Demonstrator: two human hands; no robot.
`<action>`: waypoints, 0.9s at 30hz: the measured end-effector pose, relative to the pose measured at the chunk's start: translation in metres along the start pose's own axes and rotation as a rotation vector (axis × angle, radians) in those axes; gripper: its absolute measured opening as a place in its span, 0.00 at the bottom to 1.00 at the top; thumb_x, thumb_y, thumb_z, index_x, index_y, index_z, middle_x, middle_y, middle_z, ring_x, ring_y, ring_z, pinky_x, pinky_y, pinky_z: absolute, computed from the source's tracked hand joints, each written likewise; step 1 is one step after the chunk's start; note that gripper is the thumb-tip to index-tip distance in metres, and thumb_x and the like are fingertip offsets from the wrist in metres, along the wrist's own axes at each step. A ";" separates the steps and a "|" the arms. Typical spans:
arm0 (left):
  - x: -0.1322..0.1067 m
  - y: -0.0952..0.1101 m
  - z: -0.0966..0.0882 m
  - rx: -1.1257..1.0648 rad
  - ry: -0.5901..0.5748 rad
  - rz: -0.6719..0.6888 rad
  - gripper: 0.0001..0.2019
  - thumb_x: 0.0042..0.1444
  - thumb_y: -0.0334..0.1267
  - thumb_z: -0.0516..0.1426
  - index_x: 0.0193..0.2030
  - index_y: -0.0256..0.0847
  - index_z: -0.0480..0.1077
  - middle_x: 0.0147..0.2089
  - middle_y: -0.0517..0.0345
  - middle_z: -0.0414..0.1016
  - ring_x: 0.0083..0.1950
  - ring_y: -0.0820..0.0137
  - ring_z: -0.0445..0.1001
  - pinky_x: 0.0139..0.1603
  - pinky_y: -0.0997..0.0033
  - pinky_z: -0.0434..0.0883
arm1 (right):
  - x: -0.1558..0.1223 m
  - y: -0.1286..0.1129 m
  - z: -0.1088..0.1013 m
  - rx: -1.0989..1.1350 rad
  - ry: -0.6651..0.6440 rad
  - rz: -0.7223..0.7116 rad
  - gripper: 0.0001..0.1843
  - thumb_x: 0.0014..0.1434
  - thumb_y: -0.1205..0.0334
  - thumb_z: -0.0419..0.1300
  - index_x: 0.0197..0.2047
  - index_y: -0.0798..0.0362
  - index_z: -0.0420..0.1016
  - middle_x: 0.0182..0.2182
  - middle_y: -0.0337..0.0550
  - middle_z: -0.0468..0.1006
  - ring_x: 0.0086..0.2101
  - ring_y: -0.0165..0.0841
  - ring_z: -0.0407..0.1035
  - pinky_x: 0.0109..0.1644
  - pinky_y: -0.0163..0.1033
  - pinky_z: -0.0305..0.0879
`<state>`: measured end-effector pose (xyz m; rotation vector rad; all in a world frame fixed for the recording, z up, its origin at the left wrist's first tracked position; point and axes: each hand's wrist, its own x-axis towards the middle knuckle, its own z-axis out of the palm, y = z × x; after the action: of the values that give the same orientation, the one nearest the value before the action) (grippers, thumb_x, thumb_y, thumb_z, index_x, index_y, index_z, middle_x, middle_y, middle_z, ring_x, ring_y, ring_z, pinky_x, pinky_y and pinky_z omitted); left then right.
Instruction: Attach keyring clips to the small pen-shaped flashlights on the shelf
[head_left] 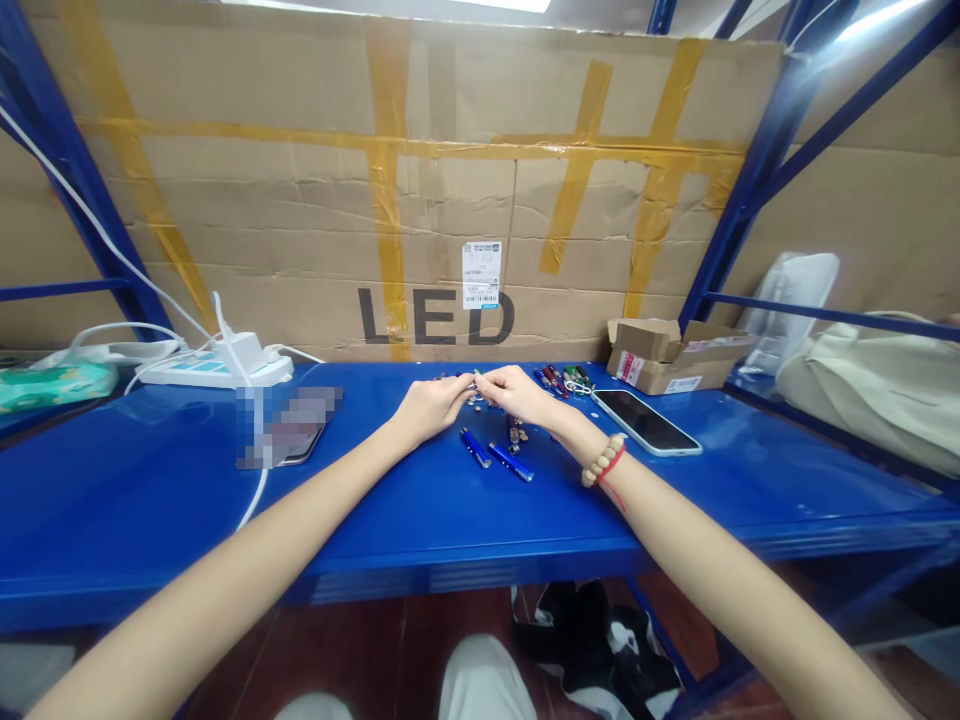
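My left hand [433,405] and my right hand [517,393] meet fingertip to fingertip above the blue tabletop [390,510]. Both are closed in a pinch around something too small to make out. Just below them lie two blue cylinders, shaped like small pocket flashlights: one blue cylinder [475,448] to the left, another blue cylinder [511,462] to the right. Small round metallic pieces [523,436] are scattered under and beside my right hand, which partly hides them. Beyond my right wrist rests a pile of red, green and dark small cylinders [559,380].
A white-edged phone [649,422] and an open cardboard box [667,360] lie to the right. On the left are a power strip [217,368], a trailing white cable [260,490] and a partly blurred phone [300,435]. A large taped cardboard sheet [300,220] stands behind.
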<state>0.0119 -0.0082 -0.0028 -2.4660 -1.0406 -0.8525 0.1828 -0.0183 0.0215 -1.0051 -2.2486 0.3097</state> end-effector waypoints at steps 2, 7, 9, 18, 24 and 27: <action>0.001 0.002 -0.001 -0.001 -0.017 -0.031 0.14 0.61 0.42 0.42 0.45 0.43 0.64 0.40 0.56 0.75 0.39 0.71 0.73 0.32 0.78 0.64 | 0.000 -0.001 -0.001 0.034 0.002 0.001 0.26 0.59 0.46 0.41 0.18 0.55 0.55 0.16 0.35 0.57 0.20 0.24 0.49 0.25 0.32 0.46; 0.005 0.012 -0.003 0.000 -0.097 -0.160 0.15 0.61 0.45 0.40 0.44 0.43 0.63 0.38 0.55 0.75 0.37 0.68 0.74 0.31 0.76 0.62 | -0.002 -0.005 -0.005 0.067 0.023 0.015 0.27 0.58 0.42 0.41 0.18 0.55 0.56 0.16 0.34 0.55 0.20 0.23 0.49 0.25 0.32 0.46; 0.006 0.015 -0.002 -0.009 -0.120 -0.203 0.15 0.61 0.45 0.40 0.45 0.44 0.62 0.39 0.56 0.75 0.38 0.67 0.73 0.31 0.76 0.62 | -0.003 -0.005 -0.006 0.054 0.028 0.042 0.29 0.58 0.41 0.40 0.18 0.55 0.58 0.15 0.34 0.56 0.20 0.24 0.51 0.25 0.32 0.47; 0.006 -0.005 0.000 -0.217 0.086 -0.680 0.20 0.60 0.50 0.35 0.40 0.44 0.62 0.30 0.55 0.74 0.35 0.62 0.73 0.34 0.69 0.62 | -0.006 0.012 -0.025 -0.445 0.287 0.431 0.22 0.57 0.48 0.46 0.26 0.53 0.74 0.24 0.42 0.75 0.29 0.32 0.66 0.30 0.33 0.53; 0.006 -0.018 0.004 -0.345 0.149 -0.856 0.20 0.59 0.51 0.35 0.34 0.44 0.61 0.32 0.53 0.74 0.35 0.62 0.72 0.35 0.65 0.63 | -0.011 0.020 -0.026 -0.572 0.093 0.606 0.14 0.49 0.51 0.56 0.32 0.49 0.77 0.32 0.45 0.78 0.34 0.38 0.70 0.33 0.36 0.59; 0.006 -0.017 0.005 -0.355 0.146 -0.849 0.18 0.59 0.50 0.36 0.33 0.44 0.60 0.32 0.53 0.74 0.35 0.61 0.72 0.34 0.65 0.63 | -0.009 0.018 -0.018 -0.550 0.008 0.563 0.12 0.47 0.54 0.58 0.33 0.48 0.78 0.34 0.43 0.78 0.36 0.37 0.70 0.35 0.36 0.61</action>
<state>0.0045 0.0091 -0.0014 -2.1163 -2.0709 -1.5373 0.2097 -0.0136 0.0228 -1.9240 -2.0399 -0.0951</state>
